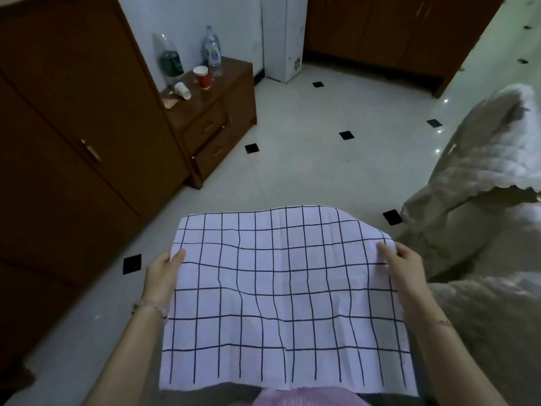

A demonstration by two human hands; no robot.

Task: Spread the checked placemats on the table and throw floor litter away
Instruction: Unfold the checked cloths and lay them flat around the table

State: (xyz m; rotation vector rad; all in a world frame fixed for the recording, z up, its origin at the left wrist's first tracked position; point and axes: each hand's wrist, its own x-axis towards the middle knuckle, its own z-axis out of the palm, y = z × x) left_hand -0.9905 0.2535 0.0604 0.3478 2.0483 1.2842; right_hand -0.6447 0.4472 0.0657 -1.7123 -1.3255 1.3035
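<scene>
We hold the placemat [288, 300] at lower centre, left hand [162, 275] on its left edge, right hand [402, 266] on its right. Cabinet [216, 118] upper left, bottles [212, 51] on it; bedding [483, 183] right.

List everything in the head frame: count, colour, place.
checked placemat: 1, white with dark grid, held spread in front of the person
wardrobe: 1, brown wood, left
side cabinet: 1, brown wood with drawers, beside the wardrobe
plastic bottles: 2, clear, on the cabinet top
red cup: 1, upright on the cabinet top
white cup: 1, lying on its side on the cabinet top
floor: white tiles with small black insets
bedding: beige and white, right
left hand: 1, gripping the placemat's left edge
right hand: 1, gripping the placemat's right edge
</scene>
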